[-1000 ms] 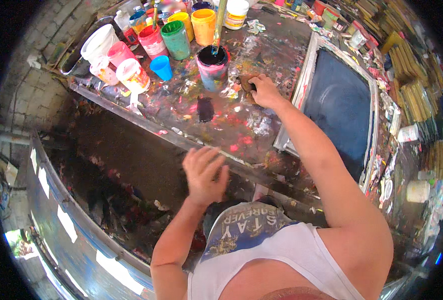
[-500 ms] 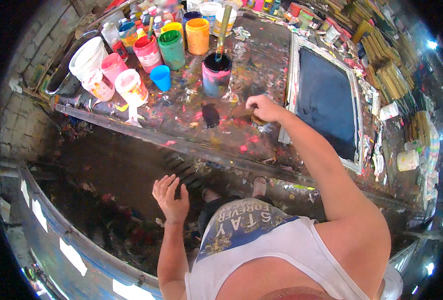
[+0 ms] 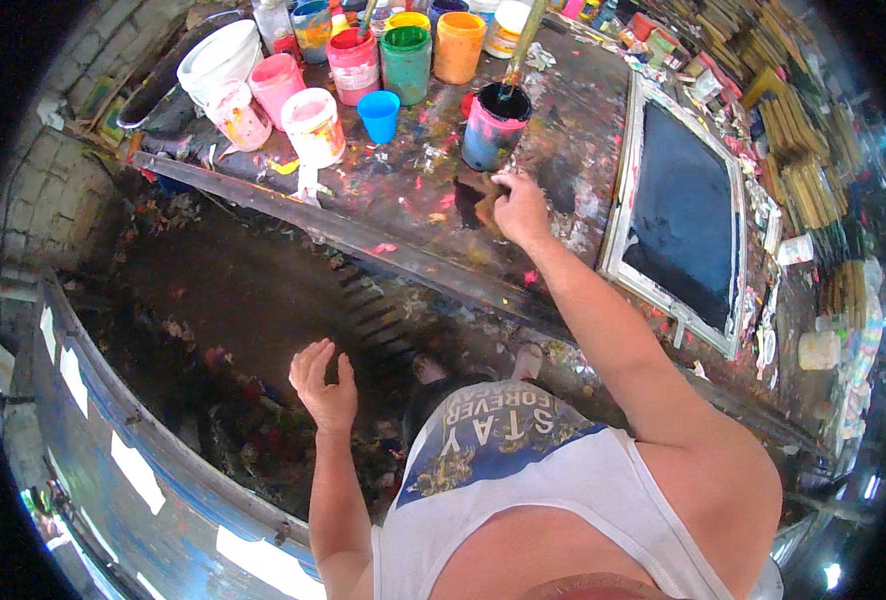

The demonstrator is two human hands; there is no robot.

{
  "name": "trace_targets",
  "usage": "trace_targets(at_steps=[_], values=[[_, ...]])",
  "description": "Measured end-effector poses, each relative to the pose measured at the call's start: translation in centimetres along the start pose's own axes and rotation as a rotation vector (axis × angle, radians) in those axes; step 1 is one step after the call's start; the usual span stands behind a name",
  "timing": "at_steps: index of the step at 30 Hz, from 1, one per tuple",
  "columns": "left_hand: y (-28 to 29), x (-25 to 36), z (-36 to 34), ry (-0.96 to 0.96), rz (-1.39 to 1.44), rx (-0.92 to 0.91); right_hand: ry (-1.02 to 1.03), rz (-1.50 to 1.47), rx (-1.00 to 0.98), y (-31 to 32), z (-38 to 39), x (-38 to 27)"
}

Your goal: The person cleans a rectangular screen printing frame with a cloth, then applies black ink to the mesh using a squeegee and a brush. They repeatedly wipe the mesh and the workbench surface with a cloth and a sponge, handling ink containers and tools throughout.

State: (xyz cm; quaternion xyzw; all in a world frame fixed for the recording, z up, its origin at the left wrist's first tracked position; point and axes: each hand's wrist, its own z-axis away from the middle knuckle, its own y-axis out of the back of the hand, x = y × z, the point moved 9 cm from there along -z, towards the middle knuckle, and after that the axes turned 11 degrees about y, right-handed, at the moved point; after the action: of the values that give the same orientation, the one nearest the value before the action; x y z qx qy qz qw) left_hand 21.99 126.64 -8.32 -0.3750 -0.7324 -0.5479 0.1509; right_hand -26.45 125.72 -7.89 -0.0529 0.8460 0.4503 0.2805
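Note:
My right hand [image 3: 519,207] reaches over the paint-stained table, fingers bent and pressed together at a dark paint smear [image 3: 468,203]. Something tan shows by its fingertips, too unclear to name. Just beyond stands a pink and blue paint pot [image 3: 493,140] with dark paint inside and a paint-smeared stick [image 3: 526,45] upright in it. To the right of this hand lies a framed screen [image 3: 681,205] with a pale frame and dark mesh. My left hand [image 3: 325,388] hangs in the air short of the table, empty, its thumb apart from its fingers.
Left on the table [image 3: 403,205] stand a blue cup [image 3: 379,117], an orange pot [image 3: 458,48], a green pot [image 3: 406,65], a red pot [image 3: 353,68] and a white bucket [image 3: 220,62]. The table's front edge [image 3: 293,220] crosses before me. Stacked boards [image 3: 808,195] lie at the far right.
The view has shifted, so the table's things sit farther right and higher. My right hand has moved left, away from the framed screen to the dark smear. My left hand stays open in the air.

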Motion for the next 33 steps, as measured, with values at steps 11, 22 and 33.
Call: trace_targets(at_steps=[11, 22, 33], values=[[1.2, -2.9, 3.1, 0.107, 0.037, -0.016, 0.299, 0.085, -0.397, -8.3, -2.2, -5.8], [5.3, -3.6, 1.4, 0.099, 0.026, 0.093, 0.552, 0.042, -1.0, -8.7, -0.4, -5.5], [11.2, -12.7, 1.8, 0.367, 0.043, 0.268, 0.162, 0.275, -1.16, 2.9, 0.5, 2.4]])
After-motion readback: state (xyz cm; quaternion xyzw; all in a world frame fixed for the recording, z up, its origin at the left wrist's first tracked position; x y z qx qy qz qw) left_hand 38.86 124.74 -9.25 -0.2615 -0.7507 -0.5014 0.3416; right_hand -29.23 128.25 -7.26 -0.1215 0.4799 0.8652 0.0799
